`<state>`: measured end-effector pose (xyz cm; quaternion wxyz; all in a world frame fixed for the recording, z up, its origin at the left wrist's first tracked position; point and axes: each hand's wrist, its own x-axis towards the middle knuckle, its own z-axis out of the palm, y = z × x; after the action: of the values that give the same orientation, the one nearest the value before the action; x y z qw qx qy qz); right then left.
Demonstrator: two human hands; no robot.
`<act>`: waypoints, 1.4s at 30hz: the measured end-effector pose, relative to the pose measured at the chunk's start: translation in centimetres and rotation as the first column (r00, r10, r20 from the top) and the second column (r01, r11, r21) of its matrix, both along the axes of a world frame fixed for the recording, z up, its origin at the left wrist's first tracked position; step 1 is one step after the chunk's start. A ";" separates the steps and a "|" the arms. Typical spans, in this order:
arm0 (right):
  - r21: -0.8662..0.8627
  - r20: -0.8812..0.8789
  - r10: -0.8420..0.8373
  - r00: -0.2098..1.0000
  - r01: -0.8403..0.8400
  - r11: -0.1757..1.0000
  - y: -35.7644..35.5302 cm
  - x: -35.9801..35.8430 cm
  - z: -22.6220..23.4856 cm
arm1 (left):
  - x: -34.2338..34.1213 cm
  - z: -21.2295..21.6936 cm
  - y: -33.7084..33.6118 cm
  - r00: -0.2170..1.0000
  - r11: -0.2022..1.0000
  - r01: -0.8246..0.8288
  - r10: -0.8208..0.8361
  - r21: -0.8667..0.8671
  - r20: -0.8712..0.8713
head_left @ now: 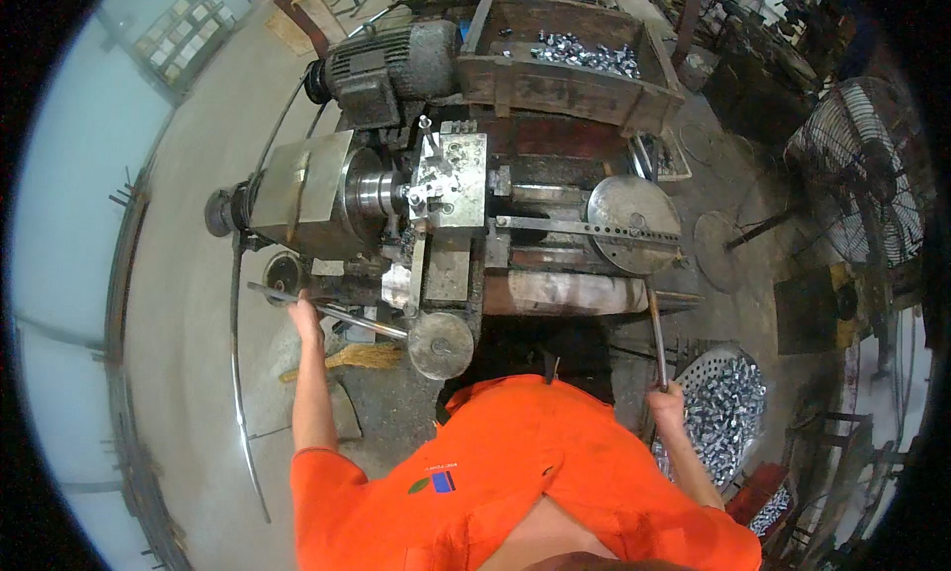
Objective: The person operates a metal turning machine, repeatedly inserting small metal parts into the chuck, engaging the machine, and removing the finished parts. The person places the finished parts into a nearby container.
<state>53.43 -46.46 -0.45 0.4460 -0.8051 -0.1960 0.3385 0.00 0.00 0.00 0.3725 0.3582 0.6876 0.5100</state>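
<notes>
My left hand [306,318] is closed round a long metal lever [367,323], whose other end meets a round metal disc [441,346] at the front of a lathe. On the right, a second lever [658,338] is in the closed grip of my right hand [667,403]; it runs up to a larger round disc [634,224]. Between them stands the lathe's steel tool block [458,180], facing the chuck [371,192]. A flat bar with a row of holes [555,226] spans from the carriage to the larger disc. Any workpiece in the chuck is too small to make out.
An electric motor [393,71] and a wooden box [575,86] of small shiny metal parts sit behind the lathe. Near my right forearm is a perforated basin [705,368] full of similar parts. A standing fan [862,170] is at right, a straw broom [362,356] at left.
</notes>
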 end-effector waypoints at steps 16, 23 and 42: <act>-0.667 0.709 0.526 0.469 0.205 0.716 2.0 19.6 4.1 | 1.3 -0.6 -0.2 0.996 0.984 0.091 -0.093 -0.156 -0.009; -0.289 0.939 0.212 0.270 0.290 0.912 10.0 16.3 2.6 | -1.6 1.9 -1.4 0.959 0.970 0.225 -0.204 -0.092 0.198; -0.205 0.559 0.290 0.777 -0.209 0.956 11.3 0.6 2.1 | -2.2 -16.7 -4.8 0.195 0.824 0.250 -0.557 -0.508 -0.807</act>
<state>53.98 -35.11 1.67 0.2612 -0.8642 -0.4055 0.1434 -2.20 -4.83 -16.73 0.0702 0.6994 0.7112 -0.0085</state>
